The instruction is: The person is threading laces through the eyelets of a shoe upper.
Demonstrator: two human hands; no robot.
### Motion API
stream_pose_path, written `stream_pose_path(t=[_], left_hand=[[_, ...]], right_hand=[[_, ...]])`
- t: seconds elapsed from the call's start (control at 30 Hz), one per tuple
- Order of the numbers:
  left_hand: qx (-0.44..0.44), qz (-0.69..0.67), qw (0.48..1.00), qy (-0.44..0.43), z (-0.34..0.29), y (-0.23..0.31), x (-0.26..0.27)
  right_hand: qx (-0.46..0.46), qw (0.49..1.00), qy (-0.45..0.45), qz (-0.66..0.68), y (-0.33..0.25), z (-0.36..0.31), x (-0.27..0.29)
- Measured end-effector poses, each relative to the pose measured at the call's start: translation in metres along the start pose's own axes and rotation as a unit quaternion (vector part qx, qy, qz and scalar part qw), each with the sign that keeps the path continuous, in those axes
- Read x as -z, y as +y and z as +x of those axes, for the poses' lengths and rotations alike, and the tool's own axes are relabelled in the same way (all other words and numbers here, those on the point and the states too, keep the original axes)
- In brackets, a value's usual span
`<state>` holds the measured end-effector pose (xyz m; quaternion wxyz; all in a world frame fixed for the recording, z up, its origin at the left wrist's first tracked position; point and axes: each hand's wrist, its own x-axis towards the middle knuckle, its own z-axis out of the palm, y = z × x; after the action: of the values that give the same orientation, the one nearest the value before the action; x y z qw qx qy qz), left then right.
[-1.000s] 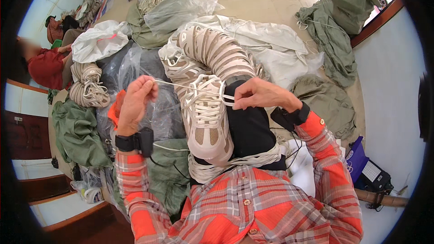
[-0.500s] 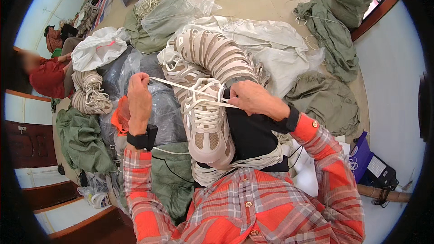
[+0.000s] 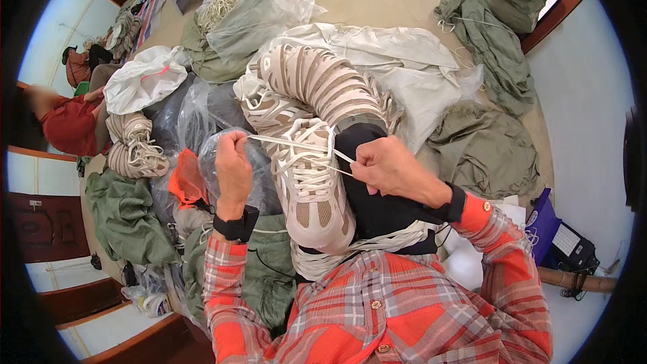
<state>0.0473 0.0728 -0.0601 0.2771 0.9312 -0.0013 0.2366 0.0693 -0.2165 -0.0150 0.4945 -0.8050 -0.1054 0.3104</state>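
Note:
A beige and white sneaker (image 3: 313, 216) rests on my lap with its toe toward me. White shoelace (image 3: 290, 140) is threaded through its eyelets, and the loose lengths stretch out to both sides above the tongue. My left hand (image 3: 233, 165) pinches one length, left of the shoe. On the right, my right hand (image 3: 387, 170) is closed round the other length, over my dark-clad leg. Just beyond the sneaker, a long curved row of nested beige shoe uppers (image 3: 330, 84) leans over a second shoe (image 3: 269, 108). A bundle of loose white laces (image 3: 320, 266) lies across my lap.
Clear plastic sacks (image 3: 202, 118) and green cloth (image 3: 125, 219) lie to the left. White sacking (image 3: 404, 54) spreads beyond the shoes. Green sacks (image 3: 485, 148) lie at right, near a purple bin (image 3: 539, 222). Another person (image 3: 74, 125) sits far left beside more shoes (image 3: 135, 148).
My left hand has moved right and slightly down, closer to the sneaker. My right hand has shifted right and down a little. Both still grip the lace.

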Motion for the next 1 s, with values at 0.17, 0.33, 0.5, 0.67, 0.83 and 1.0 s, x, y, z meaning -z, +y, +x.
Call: stream_pose_path(t=[0.17, 0.33, 0.5, 0.67, 0.83, 1.0], left_hand=[[-0.238, 0.045, 0.969, 0.052, 0.039, 0.035, 0.012], [-0.443, -0.033, 0.895, 0.039, 0.063, 0.093, 0.006], [-0.067, 0.064, 0.956, -0.277, 0.06, 0.051, -0.056], [-0.178, -0.042, 0.907, -0.379, 0.038, 0.019, -0.091], [0.027, -0.293, 0.928, -0.227, 0.052, 0.056, -0.064], [0.016, -0.251, 0.959, -0.131, 0.077, 0.101, -0.001]], right_hand=[[0.219, 0.947, 0.124, -0.202, 0.0, 0.024, 0.001], [0.287, 0.941, 0.118, -0.133, -0.023, 0.044, 0.001], [0.321, 0.918, 0.088, -0.217, -0.011, 0.046, -0.003], [0.353, 0.904, 0.092, -0.222, -0.021, 0.024, 0.001], [0.415, 0.88, 0.147, -0.18, -0.039, 0.048, 0.022], [0.38, 0.911, 0.111, -0.115, -0.07, 0.068, 0.037]])
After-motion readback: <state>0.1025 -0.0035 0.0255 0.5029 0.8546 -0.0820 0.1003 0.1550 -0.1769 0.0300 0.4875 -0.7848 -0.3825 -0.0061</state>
